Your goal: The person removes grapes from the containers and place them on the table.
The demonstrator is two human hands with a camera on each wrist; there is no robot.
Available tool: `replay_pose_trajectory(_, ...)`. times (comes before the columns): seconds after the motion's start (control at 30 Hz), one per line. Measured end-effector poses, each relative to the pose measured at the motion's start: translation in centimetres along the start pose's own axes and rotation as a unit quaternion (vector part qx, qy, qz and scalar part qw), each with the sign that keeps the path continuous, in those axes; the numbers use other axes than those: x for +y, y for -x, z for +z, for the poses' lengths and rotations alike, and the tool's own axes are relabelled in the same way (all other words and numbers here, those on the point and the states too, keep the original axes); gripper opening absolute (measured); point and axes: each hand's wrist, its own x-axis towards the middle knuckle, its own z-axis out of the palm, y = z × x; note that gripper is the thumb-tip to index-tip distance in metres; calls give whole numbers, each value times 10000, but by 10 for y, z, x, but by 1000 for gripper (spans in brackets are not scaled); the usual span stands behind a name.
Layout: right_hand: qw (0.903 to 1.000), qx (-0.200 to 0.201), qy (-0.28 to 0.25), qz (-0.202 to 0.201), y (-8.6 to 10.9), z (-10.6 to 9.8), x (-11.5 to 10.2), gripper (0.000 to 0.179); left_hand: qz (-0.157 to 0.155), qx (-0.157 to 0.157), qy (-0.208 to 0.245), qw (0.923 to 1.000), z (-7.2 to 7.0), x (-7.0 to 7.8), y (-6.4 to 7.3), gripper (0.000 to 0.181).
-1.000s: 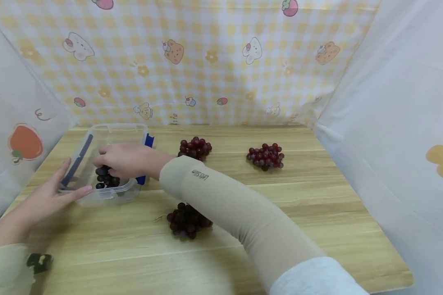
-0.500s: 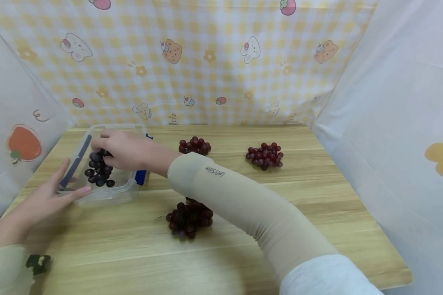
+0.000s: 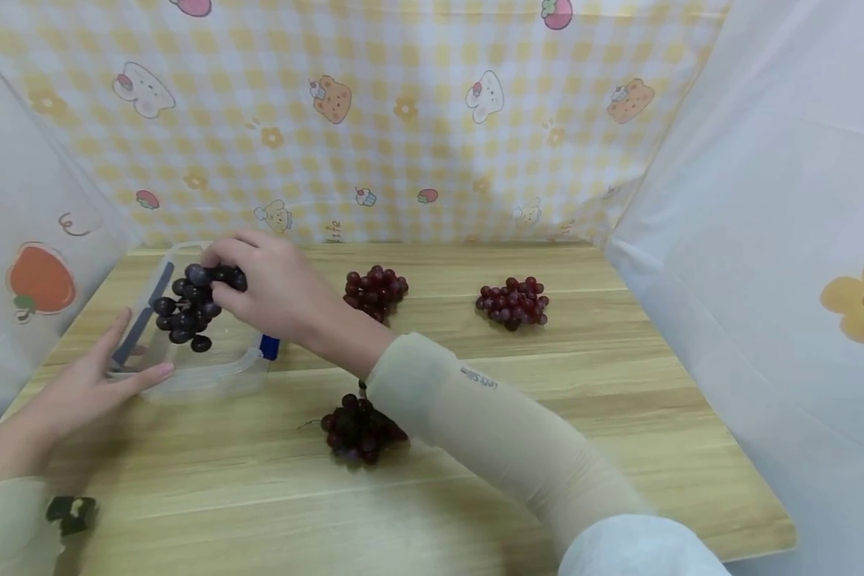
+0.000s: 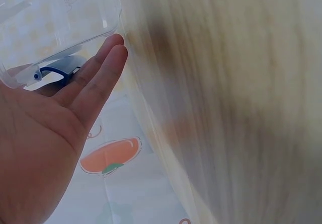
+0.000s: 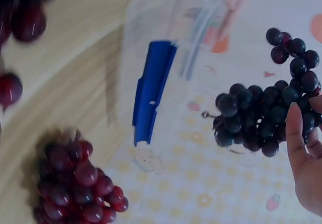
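Observation:
My right hand (image 3: 277, 288) pinches a bunch of black grapes (image 3: 187, 308) over the clear plastic container (image 3: 219, 372) at the table's left. In the right wrist view, the bunch of grapes (image 5: 261, 116) hangs from the fingertips, with a bit of stem showing and the blue latch (image 5: 153, 93) of the container beyond. My left hand (image 3: 104, 384) lies at the container's front left corner, thumb along the front rim and fingers along the left side. In the left wrist view, that hand (image 4: 65, 113) has its fingers straight against the container's wall (image 4: 65, 12).
Dark red grape bunches lie on the wooden table (image 3: 475, 480): one bunch (image 3: 376, 292) right of the container, another bunch (image 3: 513, 304) farther right, and a third bunch (image 3: 360, 432) nearer, partly under the right forearm. Patterned cloth (image 3: 403, 160) hangs behind; white sheets flank both sides.
My right hand has come up out of the container and moved slightly right, lifting the black grapes, more of which now show. My left hand has stayed at the container's corner.

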Motion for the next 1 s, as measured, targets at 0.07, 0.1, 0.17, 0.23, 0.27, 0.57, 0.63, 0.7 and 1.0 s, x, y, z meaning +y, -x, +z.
replay_pose_trajectory(0.07, 9997, 217, -116, 41, 10, -3, -1, 25, 6, 22, 1, 10000, 0, -1, -1, 106)
replay_pose_trajectory(0.1, 9993, 301, -199, 107, 15, -3, -1, 25, 38, 39, 18, 10000, 0, -1, -1, 106)
replay_pose_trajectory(0.17, 9981, 498, -315, 187, 25, -5, 0, 25, 41, 61, 25, 10000, 0, -2, -1, 106)
replay_pose_trajectory(0.23, 9964, 685, -395, 311, 35, -6, 1, 24, 56, 76, 36, 9999, 1, -2, -2, 106)
replay_pose_trajectory(0.27, 9951, 789, -446, 382, 40, -7, 2, 24, 65, 76, 36, 9999, 1, -3, -3, 107)
replay_pose_trajectory(0.57, 9754, 1740, -1192, 637, 89, -23, 23, 20, 155, 130, 73, 9998, 4, 0, -4, 108)
replay_pose_trajectory(0.63, 9715, 1735, -1357, 871, 101, -29, 29, 21, 187, 129, 86, 9997, 4, 0, -4, 108)
replay_pose_trajectory(0.7, 9684, 1697, -1371, 1204, 114, -35, 34, 22, 191, 121, 75, 9997, 4, 1, -3, 108)
replay_pose_trajectory(1.0, 9551, 2309, -601, 1759, 177, -60, 69, 20, 140, 32, 178, 9997, 4, 0, -2, 107)
